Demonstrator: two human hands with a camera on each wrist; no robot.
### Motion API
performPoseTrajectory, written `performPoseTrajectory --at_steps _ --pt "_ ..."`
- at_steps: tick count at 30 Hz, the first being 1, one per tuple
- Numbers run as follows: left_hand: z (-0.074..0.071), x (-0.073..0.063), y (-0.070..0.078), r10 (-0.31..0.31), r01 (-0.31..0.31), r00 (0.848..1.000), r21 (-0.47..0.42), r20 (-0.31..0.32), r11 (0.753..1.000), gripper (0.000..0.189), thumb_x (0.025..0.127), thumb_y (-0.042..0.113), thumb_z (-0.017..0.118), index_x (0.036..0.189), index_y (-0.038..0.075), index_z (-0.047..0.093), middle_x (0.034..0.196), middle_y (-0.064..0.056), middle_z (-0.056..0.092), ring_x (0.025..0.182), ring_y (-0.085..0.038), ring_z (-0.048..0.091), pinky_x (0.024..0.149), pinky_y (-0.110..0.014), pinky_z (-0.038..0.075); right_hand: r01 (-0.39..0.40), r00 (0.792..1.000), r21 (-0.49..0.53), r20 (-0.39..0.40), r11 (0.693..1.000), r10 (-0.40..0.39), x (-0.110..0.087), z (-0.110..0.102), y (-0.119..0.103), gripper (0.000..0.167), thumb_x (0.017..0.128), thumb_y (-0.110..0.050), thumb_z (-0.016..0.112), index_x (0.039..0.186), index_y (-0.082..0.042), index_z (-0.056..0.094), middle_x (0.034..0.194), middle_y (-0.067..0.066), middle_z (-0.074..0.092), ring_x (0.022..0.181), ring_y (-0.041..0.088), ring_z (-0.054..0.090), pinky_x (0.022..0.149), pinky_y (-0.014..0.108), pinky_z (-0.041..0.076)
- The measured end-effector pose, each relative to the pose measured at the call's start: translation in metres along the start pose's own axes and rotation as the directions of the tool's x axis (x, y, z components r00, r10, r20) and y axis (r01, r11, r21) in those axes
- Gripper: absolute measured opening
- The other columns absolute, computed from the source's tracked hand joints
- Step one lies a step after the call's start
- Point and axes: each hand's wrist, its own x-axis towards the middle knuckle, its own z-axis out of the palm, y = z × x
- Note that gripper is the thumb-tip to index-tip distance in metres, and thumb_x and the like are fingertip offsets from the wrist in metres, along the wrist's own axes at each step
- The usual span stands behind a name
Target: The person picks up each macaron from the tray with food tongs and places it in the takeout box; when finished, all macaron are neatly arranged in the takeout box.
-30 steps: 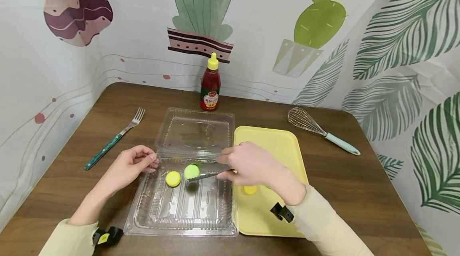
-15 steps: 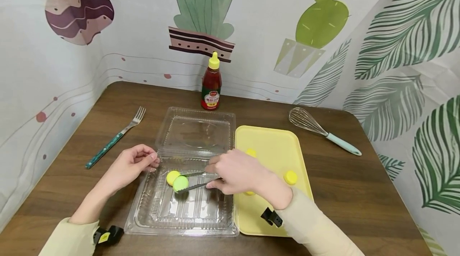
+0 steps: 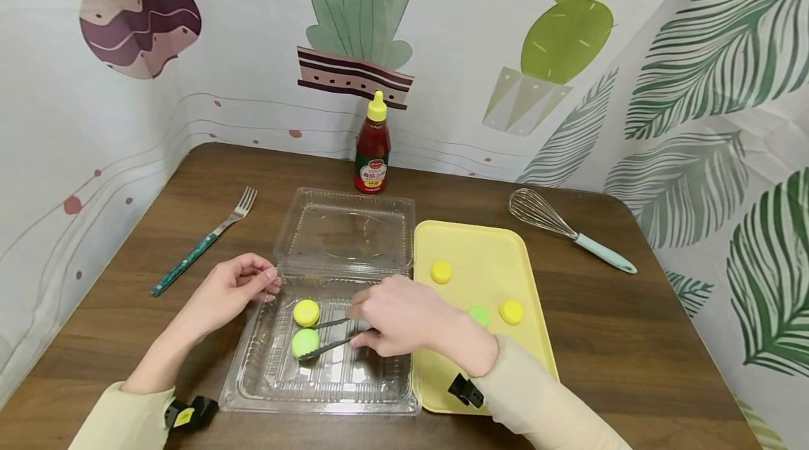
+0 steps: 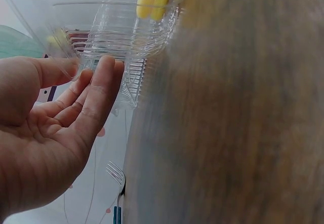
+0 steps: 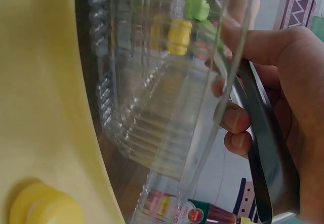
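My right hand [image 3: 404, 315] grips a pair of metal tongs [image 5: 268, 148], whose dark tips stand around a green macaron [image 3: 306, 342] in the clear plastic container [image 3: 322, 408]. Just behind it, close to the tongs' upper arm, a yellow macaron [image 3: 306, 312] sits on the container floor. At the container's left rim, near the hinge, my left hand [image 3: 230, 288] pinches the edge, its thumb [image 4: 58, 71] on one side and fingers on the other. The right wrist view shows the tongs through the clear wall, partly blurred.
A yellow tray [image 3: 468, 239] bears two yellow macarons and a green macaron [image 3: 479, 315], partly behind my right wrist. The open lid [image 3: 347, 232] lies behind the container. Around them are a fork [image 3: 205, 243], a ketchup bottle [image 3: 373, 155] and a whisk [image 3: 569, 229].
My right hand has moved left and toward the front edge, carrying the green macaron in the tongs from right of the yellow one to in front of it. My left hand stays put.
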Motion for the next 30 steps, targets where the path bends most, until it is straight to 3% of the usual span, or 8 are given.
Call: performPoseTrajectory --at_steps 11,23,30 --pt "0.0 0.0 0.001 -0.005 0.005 1.0 0.005 0.003 1.0 0.018 0.102 0.009 0.057 0.109 -0.008 0.06 0.098 -0.016 0.071 0.084 -0.02 0.071 0.071 -0.026 0.06 0.023 1.0 -0.049 0.012 0.999 -0.022 0.007 0.008 -0.01 0.026 0.093 -0.044 0.068 0.081 -0.022 0.064 0.072 -0.015 0.051 0.052 0.0 0.041 0.043 0.014 0.033" --pt "0.0 -0.001 0.002 0.001 -0.001 1.0 -0.012 -0.003 1.0 0.017 0.102 0.006 0.057 0.108 -0.009 0.059 0.097 -0.018 0.071 0.084 -0.022 0.071 0.071 -0.027 0.061 0.033 0.999 -0.047 0.013 0.998 -0.032 0.01 0.013 -0.013 0.025 0.092 -0.044 0.069 0.079 -0.023 0.063 0.072 -0.016 0.052 0.053 -0.001 0.042 0.045 0.015 0.039" --pt "0.0 -0.001 0.002 0.006 -0.006 1.0 -0.012 -0.002 1.0 0.017 0.102 0.006 0.056 0.107 -0.009 0.059 0.096 -0.018 0.07 0.083 -0.021 0.071 0.071 -0.027 0.061 0.026 0.999 -0.04 0.019 0.999 -0.026 0.01 0.015 -0.013 0.023 0.091 -0.045 0.069 0.086 -0.022 0.07 0.076 -0.016 0.057 0.056 -0.001 0.045 0.048 0.015 0.041"
